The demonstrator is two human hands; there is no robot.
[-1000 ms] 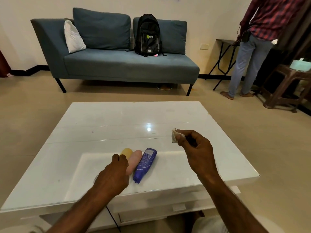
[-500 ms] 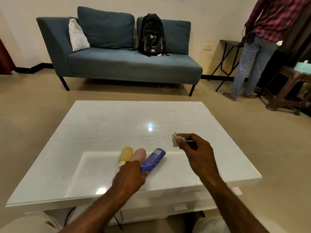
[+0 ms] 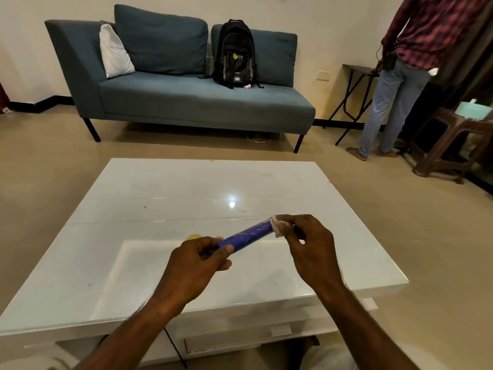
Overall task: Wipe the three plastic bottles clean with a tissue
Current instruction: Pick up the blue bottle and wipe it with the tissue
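Yellow plastic bottle [image 3: 194, 236] on glossy white tabletop [image 3: 133, 263], mostly hidden behind left hand [image 3: 196, 265]; third bottle unseen. Left hand pinches lower end of blue plastic tube bottle [image 3: 246, 234], held above tabletop. Right hand [image 3: 310, 248] pinches crumpled white tissue [image 3: 277, 226] against upper end. Judged: first wipe just starting, two bottles left.
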